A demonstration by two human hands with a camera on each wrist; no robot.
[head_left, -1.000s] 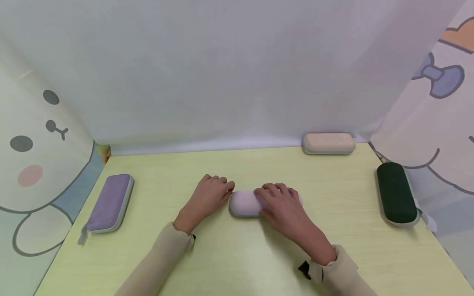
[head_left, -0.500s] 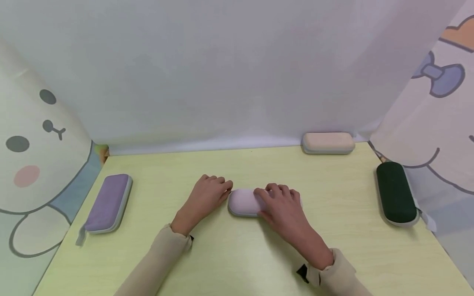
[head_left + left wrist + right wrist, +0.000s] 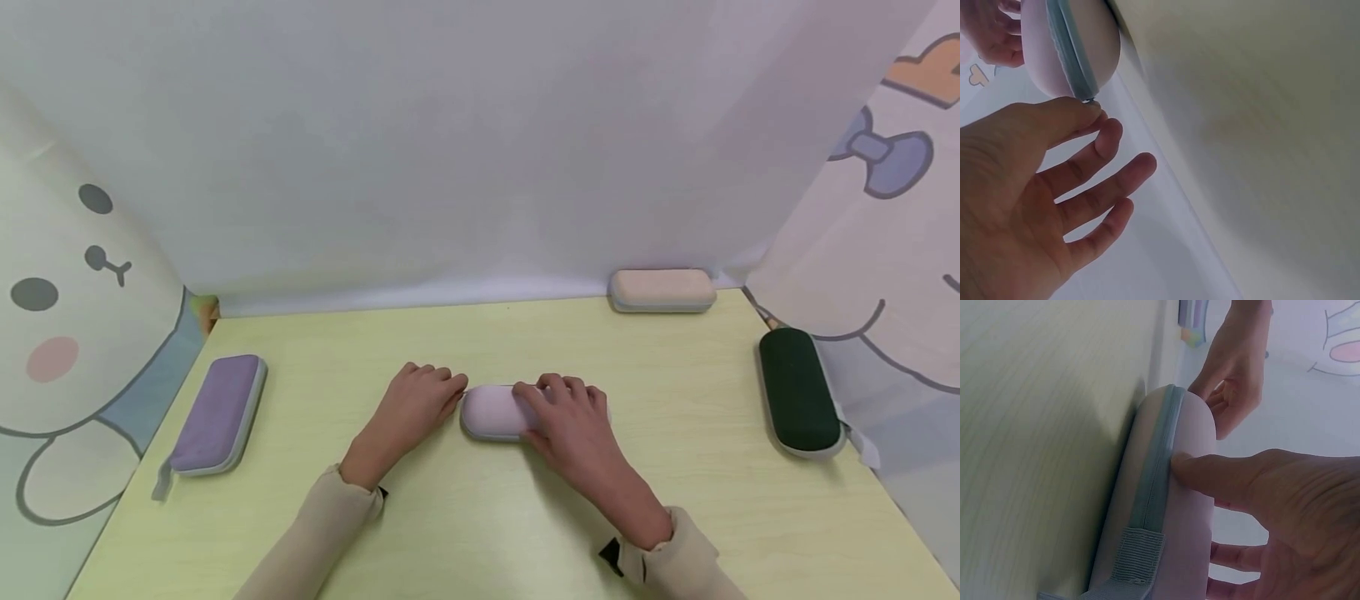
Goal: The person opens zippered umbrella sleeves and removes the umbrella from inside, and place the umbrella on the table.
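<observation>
A pale pink zip-up hard case (image 3: 486, 412) lies flat on the table, in the middle of the head view. My right hand (image 3: 573, 429) holds it from above, thumb against the near side and fingers over the top. At the case's left end, my left hand (image 3: 420, 408) pinches the zipper pull (image 3: 1090, 100) between thumb and index finger; the pull is mostly hidden by the fingertips. The other left fingers are spread loosely in the left wrist view. A grey-blue zipper band (image 3: 1159, 465) runs round the case and looks closed along the visible side, above a ribbed fabric strap (image 3: 1138, 556).
On the left of the light wooden table (image 3: 465, 533) lies a purple case (image 3: 217, 414) with a grey strap. A peach case (image 3: 663, 289) sits at the back right, against the white curtain (image 3: 480, 150). By the right edge is a dark green case (image 3: 799, 389).
My left hand has shifted very slightly left and towards me at the zipper end. My right hand keeps its hold on the pink case, which stays in place. The head view drifts a little.
</observation>
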